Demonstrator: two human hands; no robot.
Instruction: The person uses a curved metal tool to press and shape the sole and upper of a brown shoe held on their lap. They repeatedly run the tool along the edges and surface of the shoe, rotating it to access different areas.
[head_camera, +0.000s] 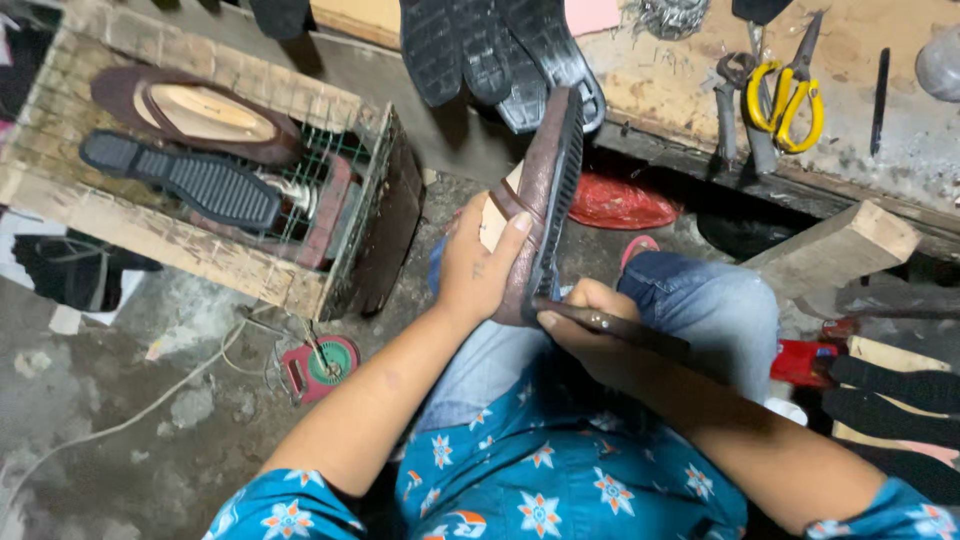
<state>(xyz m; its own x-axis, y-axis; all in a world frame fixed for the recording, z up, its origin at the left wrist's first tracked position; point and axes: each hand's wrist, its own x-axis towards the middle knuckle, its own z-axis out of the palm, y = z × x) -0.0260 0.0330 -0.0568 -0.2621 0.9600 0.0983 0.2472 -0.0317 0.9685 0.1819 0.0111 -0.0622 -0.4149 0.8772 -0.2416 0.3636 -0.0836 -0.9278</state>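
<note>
Head view: left hand (480, 265) is wrapping closed around an upright brown shoe (545, 190) with a ribbed black sole, right hand (585, 325) is gripping a dark tool (625, 328) pressed at its heel, above the jeans-clad knee (700, 305), a wooden crate (150, 235) with shoes sitting left, yellow scissors (790, 95) lying beyond.

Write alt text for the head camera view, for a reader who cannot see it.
A seated person's left hand holds a brown shoe upright, its black ridged sole facing right, while the right hand presses a dark tool against its heel end. To the left, a wire-and-wood crate holds another shoe and a sole; yellow-handled scissors lie on a workbench.
</note>
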